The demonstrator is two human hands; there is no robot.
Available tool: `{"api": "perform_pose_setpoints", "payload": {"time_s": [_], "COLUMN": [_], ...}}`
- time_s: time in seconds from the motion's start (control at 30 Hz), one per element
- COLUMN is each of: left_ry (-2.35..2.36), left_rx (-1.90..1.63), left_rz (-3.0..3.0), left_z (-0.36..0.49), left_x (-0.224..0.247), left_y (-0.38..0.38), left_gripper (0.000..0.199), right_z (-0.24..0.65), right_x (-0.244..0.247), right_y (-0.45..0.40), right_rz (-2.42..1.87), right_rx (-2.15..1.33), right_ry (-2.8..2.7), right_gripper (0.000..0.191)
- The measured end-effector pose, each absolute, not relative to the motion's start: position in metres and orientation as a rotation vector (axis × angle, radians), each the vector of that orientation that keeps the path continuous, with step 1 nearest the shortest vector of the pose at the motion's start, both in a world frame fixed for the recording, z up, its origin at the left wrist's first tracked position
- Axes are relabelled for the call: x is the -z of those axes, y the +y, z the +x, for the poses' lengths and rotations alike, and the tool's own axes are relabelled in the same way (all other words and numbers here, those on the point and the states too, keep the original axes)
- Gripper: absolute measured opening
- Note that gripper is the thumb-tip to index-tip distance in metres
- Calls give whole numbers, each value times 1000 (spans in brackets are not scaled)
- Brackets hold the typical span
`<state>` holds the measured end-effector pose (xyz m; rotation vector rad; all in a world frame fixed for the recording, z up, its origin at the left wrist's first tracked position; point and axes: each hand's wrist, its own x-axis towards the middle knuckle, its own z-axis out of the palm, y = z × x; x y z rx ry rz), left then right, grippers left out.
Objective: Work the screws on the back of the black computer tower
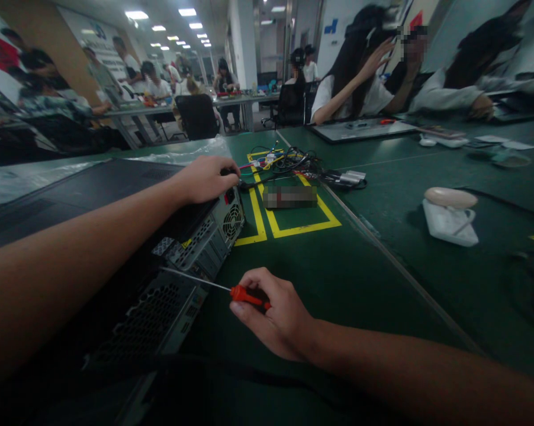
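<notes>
A black computer case (129,183) lies on its side at the left, its metal rear panel (205,248) with vents and ports facing right. My left hand (211,177) is closed over the case's far rear corner, beside a black cable; the fingertips are partly hidden. My right hand (276,310) is wrapped round the red and black handle of a screwdriver (244,296). The screwdriver's long thin shaft points left, with its tip at the rear panel's edge, below my left forearm. Whether the tip sits in a screw cannot be made out.
Yellow tape (305,229) marks rectangles on the green table (360,284). A tangle of cables (298,160) and a blurred-out block (290,197) lie beyond the case. On the right is a white holder with a mouse-like object (450,198). Several people work at the tables behind.
</notes>
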<state>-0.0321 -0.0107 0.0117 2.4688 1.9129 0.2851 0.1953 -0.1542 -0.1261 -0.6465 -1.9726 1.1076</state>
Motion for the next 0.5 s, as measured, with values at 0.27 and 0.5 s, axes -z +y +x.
{"api": "perform_pose_setpoints", "payload": {"time_s": [0.27,0.5], "left_ry": [1905,1894], "left_rx": [-286,-298], "left_rz": [2470,2471], "left_z": [-32,-33], "left_x": [-12,-11], "left_y": [-11,-10], "left_gripper": [52,51], "right_z": [195,196], "right_x": [126,125], "right_y": [-154,-154], "right_rz": [-641,-639], "right_rx": [-1122,-1130], "right_ry": [-1964,-1962], "right_gripper": [17,17]}}
